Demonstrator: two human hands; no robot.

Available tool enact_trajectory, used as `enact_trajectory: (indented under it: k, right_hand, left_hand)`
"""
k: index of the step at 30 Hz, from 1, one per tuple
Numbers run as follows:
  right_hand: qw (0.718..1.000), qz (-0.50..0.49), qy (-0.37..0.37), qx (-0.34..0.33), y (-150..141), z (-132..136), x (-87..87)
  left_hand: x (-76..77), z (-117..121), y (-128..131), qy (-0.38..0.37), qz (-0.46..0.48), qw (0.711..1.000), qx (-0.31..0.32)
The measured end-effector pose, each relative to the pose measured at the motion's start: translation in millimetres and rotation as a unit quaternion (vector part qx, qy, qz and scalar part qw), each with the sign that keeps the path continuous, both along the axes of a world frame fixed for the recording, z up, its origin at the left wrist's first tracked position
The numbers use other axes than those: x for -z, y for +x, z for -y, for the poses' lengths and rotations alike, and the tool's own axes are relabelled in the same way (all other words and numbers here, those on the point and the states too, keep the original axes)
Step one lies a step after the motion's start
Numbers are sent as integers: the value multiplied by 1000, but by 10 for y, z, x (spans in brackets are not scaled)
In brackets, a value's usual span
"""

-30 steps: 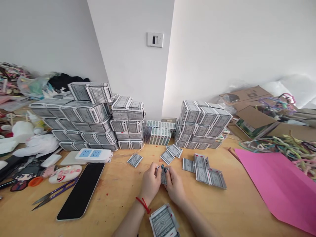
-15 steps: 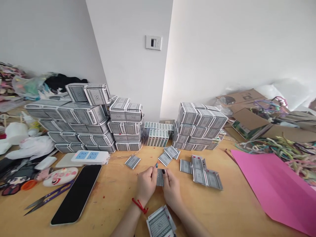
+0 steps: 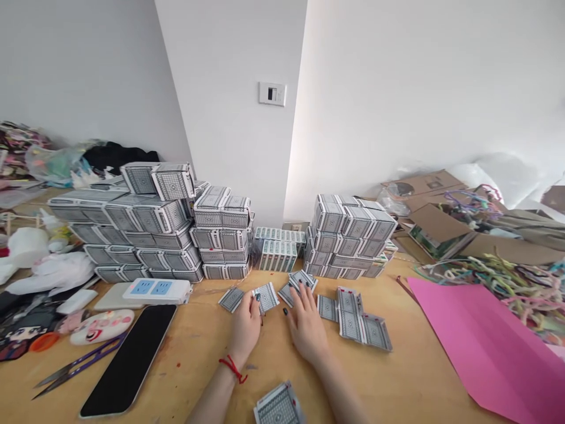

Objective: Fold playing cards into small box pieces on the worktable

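My left hand (image 3: 246,324), with a red string round its wrist, pinches a folded playing card (image 3: 267,297) between thumb and fingers. Just left of it a second patterned card (image 3: 231,299) lies on the table. My right hand (image 3: 306,324) is open, its fingers spread, the fingertips reaching onto a small pile of cards (image 3: 304,279). Those fingers partly cover the pile. To the right lies a joined piece of folded cards (image 3: 351,315) with raised edges. Near the front edge sits another card piece (image 3: 279,406), cut off by the frame.
Stacked card-covered blocks (image 3: 163,215) stand at the back left, with more blocks (image 3: 355,224) at the back right. Upright card packs (image 3: 278,254) sit between. At left are a phone (image 3: 130,359), scissors (image 3: 75,365) and a power strip (image 3: 156,290); at right, pink paper (image 3: 481,341).
My hands have parted from the card they held together. The left moved left with a card; the right opened and reached forward to the card pile. The view tilted up slightly.
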State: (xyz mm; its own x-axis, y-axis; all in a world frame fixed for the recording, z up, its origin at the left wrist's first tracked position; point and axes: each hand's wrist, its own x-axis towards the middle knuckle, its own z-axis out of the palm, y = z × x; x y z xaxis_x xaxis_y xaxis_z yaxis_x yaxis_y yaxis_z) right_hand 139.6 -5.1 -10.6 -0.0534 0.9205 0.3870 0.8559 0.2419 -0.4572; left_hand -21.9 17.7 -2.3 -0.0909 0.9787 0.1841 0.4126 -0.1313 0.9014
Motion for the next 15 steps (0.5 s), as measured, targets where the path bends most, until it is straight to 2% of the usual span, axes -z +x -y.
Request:
enact_trajectory:
  k: [4,9,12,14,15]
  right_hand:
    - [997,63,-45,-27,-97,87,-41]
    - [994,28,6,-109,-117,206,-182]
    - [999,27,25,-39,-62,148,-155]
    - [999,36,8,24,-28,91,-99]
    - [999,43,-6,28,-20,70,-73]
  left_hand:
    - [-20,-1,-14,-14,5,1000,0]
    - [-14,-11,-35,-5,-33,999,-30]
    - [4,-7,-20,3,-50,998,-29]
    - [14,-6,-11,9,-48,998,-31]
    - [18,-7,-10,18,-51,998,-37]
